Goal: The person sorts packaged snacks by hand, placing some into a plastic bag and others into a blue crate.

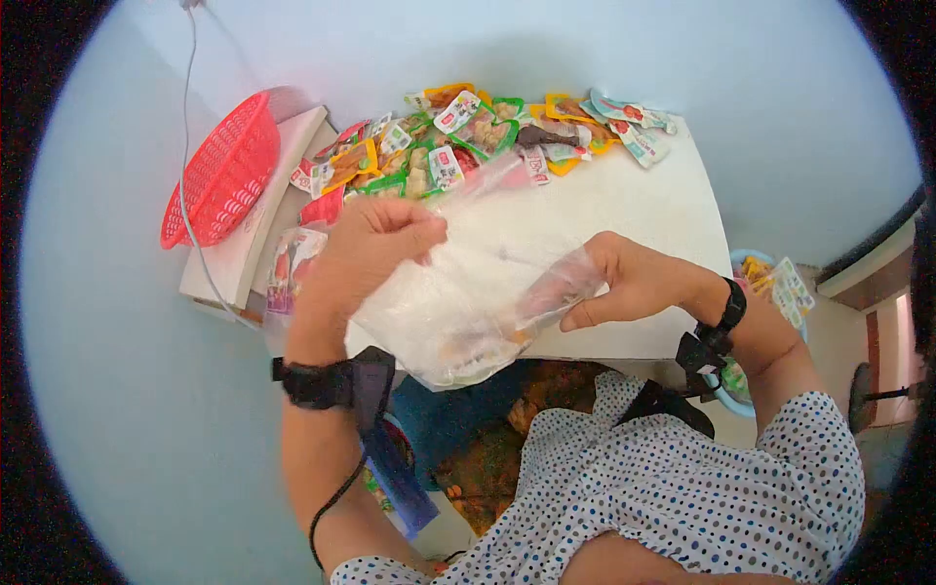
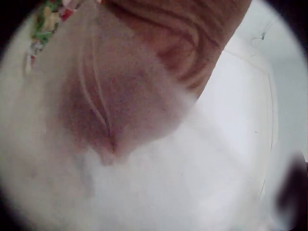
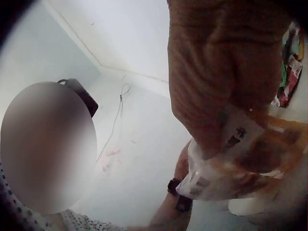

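A clear plastic bag (image 1: 439, 322) hangs between both hands over the front edge of the white table (image 1: 673, 195). My left hand (image 1: 380, 244) pinches its upper left edge between thumb and fingers. In the left wrist view, film veils part of the left hand (image 2: 187, 33). On the other side my right hand (image 1: 634, 278) grips the bag, its thumb outside and its fingers hidden behind the film. In the right wrist view an orange-edged food packet (image 3: 269, 149) shows through the film beside the right hand (image 3: 226, 62). Yellowish contents show low in the bag.
Many sealed food packets (image 1: 448, 146) lie heaped along the table's back. A red plastic basket (image 1: 224, 175) leans at the left, beside a thin hanging cable (image 1: 185, 117). Below, on the right, stands a light-blue tub (image 1: 739, 405) with packets. Another packet (image 1: 297, 255) lies by the left forearm.
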Demonstrator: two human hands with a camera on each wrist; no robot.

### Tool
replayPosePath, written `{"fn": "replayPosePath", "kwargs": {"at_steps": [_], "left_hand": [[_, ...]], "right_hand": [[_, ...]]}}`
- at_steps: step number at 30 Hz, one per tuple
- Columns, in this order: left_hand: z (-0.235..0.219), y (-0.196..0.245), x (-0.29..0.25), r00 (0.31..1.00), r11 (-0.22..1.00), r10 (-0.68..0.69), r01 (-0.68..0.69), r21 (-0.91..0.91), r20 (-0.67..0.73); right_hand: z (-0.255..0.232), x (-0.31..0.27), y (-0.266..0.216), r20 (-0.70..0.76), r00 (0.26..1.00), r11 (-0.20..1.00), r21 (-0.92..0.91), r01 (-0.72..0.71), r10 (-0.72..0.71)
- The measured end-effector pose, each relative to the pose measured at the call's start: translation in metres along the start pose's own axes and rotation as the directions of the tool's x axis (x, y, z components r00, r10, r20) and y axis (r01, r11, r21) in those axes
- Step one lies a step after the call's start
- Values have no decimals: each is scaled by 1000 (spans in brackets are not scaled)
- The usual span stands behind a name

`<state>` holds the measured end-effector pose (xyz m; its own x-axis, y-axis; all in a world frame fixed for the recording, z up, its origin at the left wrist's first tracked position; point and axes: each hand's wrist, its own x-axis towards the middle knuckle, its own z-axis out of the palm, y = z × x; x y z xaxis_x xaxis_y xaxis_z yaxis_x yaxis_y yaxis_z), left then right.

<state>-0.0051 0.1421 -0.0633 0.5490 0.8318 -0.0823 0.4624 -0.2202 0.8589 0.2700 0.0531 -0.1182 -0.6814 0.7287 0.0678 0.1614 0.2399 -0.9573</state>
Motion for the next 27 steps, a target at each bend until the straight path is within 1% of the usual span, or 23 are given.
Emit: {"fn": "replayPosePath", "kwargs": {"at_steps": [2,4,5,6,8,10,11,14,16,17,19,20,22,24,25,26,27], "left_hand": [[14,-21,7,998,993,-53,56,-105,30],[30,-43,11,992,974,-107,118,-193,70],[38,-56,13,987,961,-131,150,-232,94],[46,-65,13,981,945,-157,184,-271,118],[61,-74,10,986,915,-108,149,-374,128],[71,-86,9,985,856,-86,148,-496,147],[72,-88,8,986,861,-95,149,-486,134],[71,-77,1,986,892,-118,158,-424,120],[69,-64,-4,981,923,-132,173,-343,139],[71,-65,-5,984,916,-132,167,-365,120],[78,-70,-5,987,902,-130,156,-403,92],[80,-74,-3,987,907,-137,158,-389,82],[80,-84,-1,987,917,-145,158,-365,61],[82,-84,-2,988,874,-140,154,-460,65],[82,-79,-2,989,849,-138,150,-507,60],[81,-71,-5,982,822,-174,187,-537,74],[78,-90,-1,1000,938,-12,8,-345,-10]], "right_hand": [[-1,0,-2,-16,1000,1000,17,11,-11],[-8,-5,0,-45,997,976,-211,50,-61],[-11,-8,0,-54,995,944,-324,62,-84],[-13,-10,0,-123,988,901,-432,27,-89],[-15,-13,-3,-252,961,784,-618,-69,-114],[-19,-12,-4,-230,952,742,-670,-5,-201],[-20,-11,-4,-216,945,717,-697,27,-245],[-17,-3,6,-176,937,781,-609,138,-303],[-14,5,11,-128,956,809,-569,147,-264],[-12,10,14,-105,964,824,-547,148,-243],[-10,17,30,0,961,818,-525,234,-275],[-9,18,35,46,956,816,-511,271,-289],[-4,20,35,-57,941,822,-506,261,-334],[-7,21,43,-70,960,815,-546,192,-272],[-9,19,43,-140,964,846,-520,121,-224],[-11,18,44,-206,963,871,-488,55,-176],[-14,17,44,-270,955,892,-452,-14,-122]]}}
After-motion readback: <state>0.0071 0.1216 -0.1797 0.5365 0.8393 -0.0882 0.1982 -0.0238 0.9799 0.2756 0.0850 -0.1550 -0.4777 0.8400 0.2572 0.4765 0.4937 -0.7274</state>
